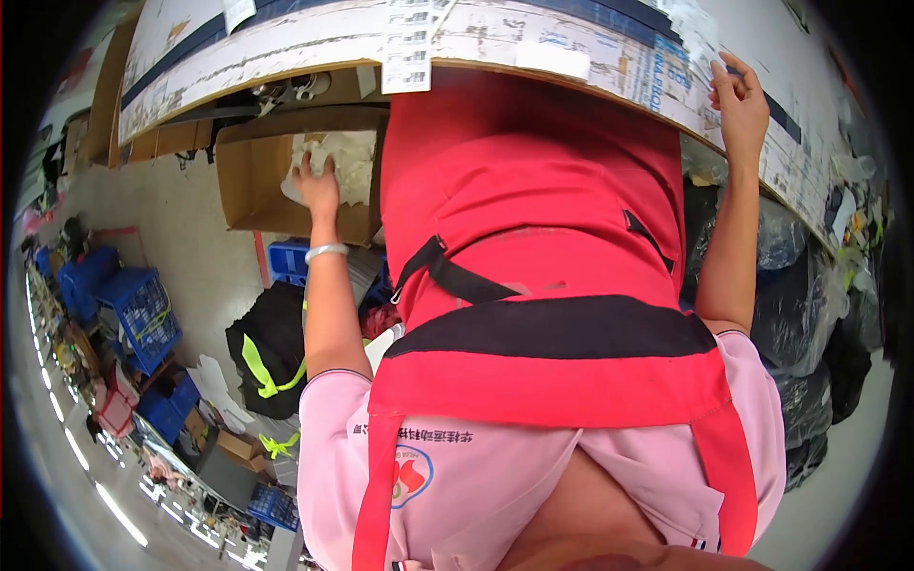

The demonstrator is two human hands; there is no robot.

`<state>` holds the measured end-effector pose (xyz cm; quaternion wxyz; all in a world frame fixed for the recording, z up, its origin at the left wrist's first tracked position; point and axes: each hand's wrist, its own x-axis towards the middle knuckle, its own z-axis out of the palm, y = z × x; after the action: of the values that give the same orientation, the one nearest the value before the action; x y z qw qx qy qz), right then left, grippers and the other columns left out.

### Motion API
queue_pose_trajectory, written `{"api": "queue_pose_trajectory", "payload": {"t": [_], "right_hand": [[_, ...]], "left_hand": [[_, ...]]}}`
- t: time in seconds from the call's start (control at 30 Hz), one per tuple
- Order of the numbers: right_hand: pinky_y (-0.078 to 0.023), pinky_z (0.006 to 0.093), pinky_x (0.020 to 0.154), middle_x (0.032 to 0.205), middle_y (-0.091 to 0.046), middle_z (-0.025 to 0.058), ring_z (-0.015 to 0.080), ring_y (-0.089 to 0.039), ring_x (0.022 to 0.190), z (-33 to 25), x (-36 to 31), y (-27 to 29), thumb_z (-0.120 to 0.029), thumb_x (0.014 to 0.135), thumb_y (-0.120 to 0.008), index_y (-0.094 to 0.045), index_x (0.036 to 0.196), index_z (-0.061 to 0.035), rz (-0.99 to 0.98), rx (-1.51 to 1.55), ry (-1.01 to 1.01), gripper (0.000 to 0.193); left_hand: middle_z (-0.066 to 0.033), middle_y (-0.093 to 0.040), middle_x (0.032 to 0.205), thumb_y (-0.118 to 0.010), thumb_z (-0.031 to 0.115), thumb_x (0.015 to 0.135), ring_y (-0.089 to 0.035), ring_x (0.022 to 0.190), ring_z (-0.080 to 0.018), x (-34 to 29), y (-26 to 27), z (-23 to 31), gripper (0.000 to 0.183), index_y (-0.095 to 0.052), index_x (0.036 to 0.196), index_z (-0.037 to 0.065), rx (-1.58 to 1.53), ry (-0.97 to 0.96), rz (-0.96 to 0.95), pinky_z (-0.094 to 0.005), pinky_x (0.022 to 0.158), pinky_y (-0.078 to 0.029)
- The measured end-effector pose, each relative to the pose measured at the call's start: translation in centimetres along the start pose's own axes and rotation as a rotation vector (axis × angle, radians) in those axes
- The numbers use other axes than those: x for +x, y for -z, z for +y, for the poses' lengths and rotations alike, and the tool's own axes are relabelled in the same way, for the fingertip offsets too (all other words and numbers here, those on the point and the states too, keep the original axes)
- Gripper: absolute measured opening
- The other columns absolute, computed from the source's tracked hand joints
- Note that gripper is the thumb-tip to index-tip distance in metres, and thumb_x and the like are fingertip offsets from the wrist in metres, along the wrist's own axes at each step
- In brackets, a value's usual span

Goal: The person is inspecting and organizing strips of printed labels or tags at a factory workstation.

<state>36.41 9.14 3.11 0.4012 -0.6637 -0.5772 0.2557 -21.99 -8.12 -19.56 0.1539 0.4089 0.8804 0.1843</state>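
Observation:
My left hand [316, 188] reaches into an open cardboard box [252, 181] below the table edge, its fingers apart. Crumpled white paper-like pieces [357, 167] fill part of the box, and the hand is at their left side. A pale flap shows beside its palm; whether the fingers touch it I cannot tell. Over the right part of the table [314, 48], my right hand [741, 105] has loosely bent fingers with gaps between them. Nothing shows in its grasp. Clear plastic [698, 33] lies just beyond its fingertips.
A strip of white printed labels [407, 57] hangs over the table's front edge. Black plastic bags [790, 314] are piled under the right side. At left are blue crates [143, 319] and a black bundle with a yellow-green tie [262, 343].

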Motion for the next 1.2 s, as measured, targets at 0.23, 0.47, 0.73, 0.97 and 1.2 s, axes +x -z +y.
{"api": "queue_pose_trajectory", "payload": {"t": [0.23,0.47,0.73,0.97,1.2], "right_hand": [[-0.043,0.0189,0.058,0.073,-0.059,-0.0011,0.0047,-0.053,0.065,-7.1,-4.0,-6.8,-0.02,0.092,-0.063,-0.067,0.104,-0.0082,-0.293,0.116,0.128,0.017],[-0.047,0.0221,0.059,0.075,-0.063,0.0029,0.0077,-0.056,0.064,-11.7,-9.3,-13.6,-0.024,0.093,-0.062,-0.067,0.1,-0.001,-0.821,0.331,-0.128,0.025],[-0.042,0.0214,0.054,0.067,-0.058,-0.0005,0.0045,-0.05,0.06,-10.4,-11.1,-14.7,-0.018,0.089,-0.067,-0.066,0.085,0.0002,-1.113,0.315,-0.114,0.019],[-0.047,0.0304,0.063,0.075,-0.065,0.0085,0.0131,-0.056,0.064,-10.9,-10.5,-13.9,-0.02,0.087,-0.067,-0.066,0.092,0.0,-0.904,0.3,0.175,0.02],[-0.047,0.0212,0.06,0.075,-0.063,0.0006,0.0061,-0.056,0.067,-13.3,-7.5,-11.3,-0.018,0.091,-0.063,-0.067,0.092,-0.001,-0.794,0.368,0.083,0.017]], "left_hand": [[-0.0123,-0.069,0.095,-0.064,0.031,0.091,-0.066,0.084,-0.0192,-3.3,7.2,20.3,0.038,-0.064,0.105,-0.004,-1.246,0.181,-0.647,-0.0296,0.077,-0.053],[-0.0091,-0.067,0.079,-0.061,0.012,0.093,-0.064,0.068,-0.0144,-7.9,7.3,23.1,0.014,-0.065,0.093,-0.002,-1.413,0.116,-0.675,-0.0267,0.062,-0.054],[-0.0075,-0.07,0.087,-0.06,0.019,0.095,-0.064,0.075,-0.0102,-11.1,8.5,25.5,0.026,-0.067,0.105,-0.003,-1.412,0.052,-0.664,-0.0231,0.066,-0.052],[-0.0051,-0.07,0.083,-0.065,0.018,0.092,-0.062,0.068,-0.0073,-9.5,9.7,27.6,0.022,-0.07,0.1,-0.002,-1.244,-0.069,-0.722,-0.0215,0.061,-0.05],[0.0005,-0.067,0.08,-0.069,0.016,0.089,-0.056,0.069,-0.0026,-11.2,10.4,28.9,0.016,-0.071,0.094,0.001,-1.126,-0.224,-0.786,-0.0184,0.059,-0.044]]}}
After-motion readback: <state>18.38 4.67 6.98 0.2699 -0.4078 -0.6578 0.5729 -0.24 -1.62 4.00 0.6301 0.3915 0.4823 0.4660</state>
